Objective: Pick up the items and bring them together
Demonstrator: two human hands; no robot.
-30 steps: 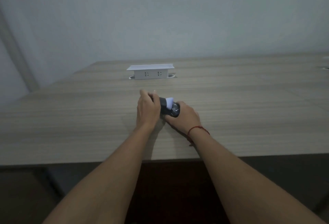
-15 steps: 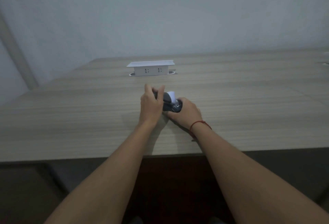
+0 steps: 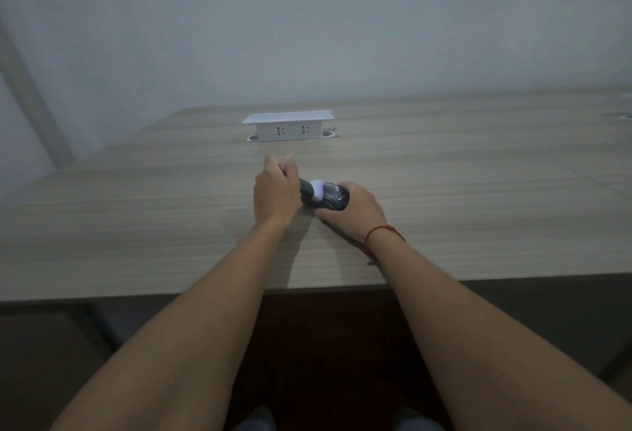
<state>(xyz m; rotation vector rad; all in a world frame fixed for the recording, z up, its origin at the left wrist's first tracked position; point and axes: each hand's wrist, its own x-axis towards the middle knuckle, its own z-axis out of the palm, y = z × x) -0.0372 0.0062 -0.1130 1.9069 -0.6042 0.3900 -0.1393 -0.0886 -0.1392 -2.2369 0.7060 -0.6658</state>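
In the head view, a wood-grain worktop [image 3: 136, 225] is seen before a plain grey wall [image 3: 307, 20]. A white socket box [image 3: 289, 126] stands beyond the hands. A dark device [image 3: 333, 198] with a white part is gripped by the right hand [image 3: 355, 208]; its other end is gripped by the left hand [image 3: 275, 193].

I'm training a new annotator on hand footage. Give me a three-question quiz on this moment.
1. True or false: the right hand grips the black mouse.
2. What does the left hand hold against the mouse? A) a white wipe B) a screwdriver C) a cable
3. What white fixture stands on the table beyond the hands?

Key: 1 true; 2 A; 3 the socket box.
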